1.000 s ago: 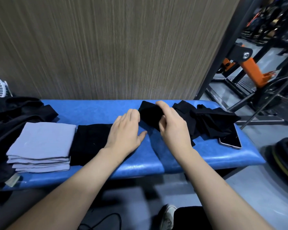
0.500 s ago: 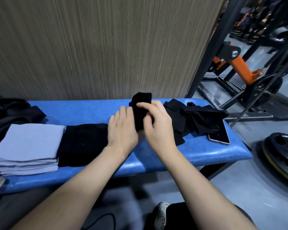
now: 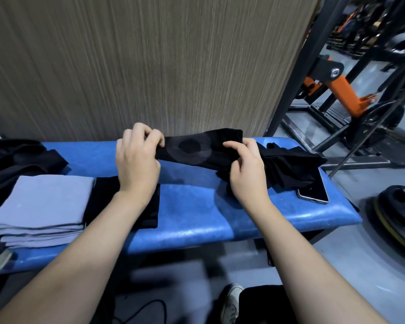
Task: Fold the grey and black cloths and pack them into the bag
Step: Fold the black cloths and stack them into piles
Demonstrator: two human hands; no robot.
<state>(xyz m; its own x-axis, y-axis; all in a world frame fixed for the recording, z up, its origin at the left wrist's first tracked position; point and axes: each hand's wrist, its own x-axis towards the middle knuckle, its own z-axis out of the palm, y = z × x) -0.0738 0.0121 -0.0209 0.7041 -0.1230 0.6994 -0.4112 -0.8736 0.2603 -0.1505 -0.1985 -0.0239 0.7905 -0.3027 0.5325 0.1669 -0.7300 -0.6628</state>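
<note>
Two bare forearms reach up from the bottom of my view, and between them, low down, I see a white shoe on the grey floor. Past that comes the blue bench, running from left to right.

On the near left part of the bench sits a stack of folded grey cloths, edges squared. Just beside it to the right lies a folded black cloth, partly hidden under my left forearm. At the right end of the bench a phone lies flat, its upper corner tucked under a loose heap of black cloths.

Above the middle of the bench both hands hold one black cloth stretched between them, clear of the padding. It has a faint ring pattern with a darker round patch in the centre. The left hand pinches its left end, fingers curled and thumb pressed onto the fabric. The right hand grips the right end, fingers curled around a bunched part, thumb on top. The right end hangs near the loose heap; whether the two touch I cannot tell, since black runs into black there.

At the far left of the bench lies a dark bundle, possibly the bag, though the view does not settle it. Behind the bench stands a brown streaked wall panel. To the right, a weight plate lies on the floor, and farther back stands a black and orange gym frame.
</note>
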